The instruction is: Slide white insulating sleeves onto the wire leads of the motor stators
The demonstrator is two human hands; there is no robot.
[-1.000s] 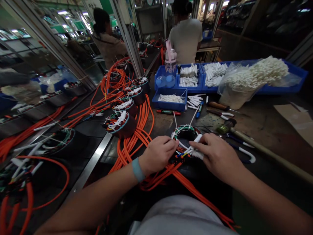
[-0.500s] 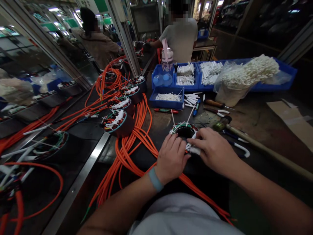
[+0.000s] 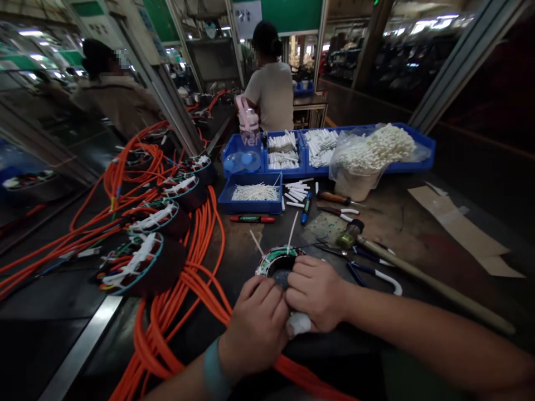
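A round motor stator (image 3: 271, 259) with green-and-white lacing stands on the bench before me. Two white cable ties stick up from its far rim. My left hand (image 3: 259, 317) is closed over the near left rim, fingers curled into the bore. Against it, my right hand (image 3: 315, 287) grips the near right side with bent fingers. White wrapping (image 3: 299, 323) covers a digit of that hand. Both hands hide the stator's near rim and whatever wires lie under the fingers.
Finished-looking stators (image 3: 137, 264) and orange cables (image 3: 203, 245) lie leftward. Beyond are a blue tray (image 3: 225, 196) of ties, blue bins (image 3: 303, 167) of white sleeves and a red marker (image 3: 252, 219). A mallet (image 3: 426, 278), pliers (image 3: 371, 273) and cardboard (image 3: 455, 223) lie rightward. Two people work behind.
My view has swung right, so things sit further left. The right hand has shifted from the stator's right rim to its near side, close against my left hand.
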